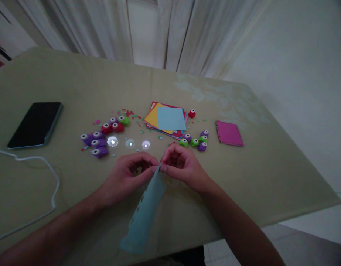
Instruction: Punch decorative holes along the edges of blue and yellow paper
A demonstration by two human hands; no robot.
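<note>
Left hand [128, 173], right hand [185, 166] both pinching blue paper [148, 214]; gripped end mostly hidden.

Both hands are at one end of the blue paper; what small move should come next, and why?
Perhaps the left hand should slide down to steady the lower end of the light-blue paper: it and the right hand both pinch the upper end, and no hand supports the lower one.

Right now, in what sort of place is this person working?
Probably a room at home: long curtains hang behind, and a tablecloth lies under a stack of coloured paper.
</note>
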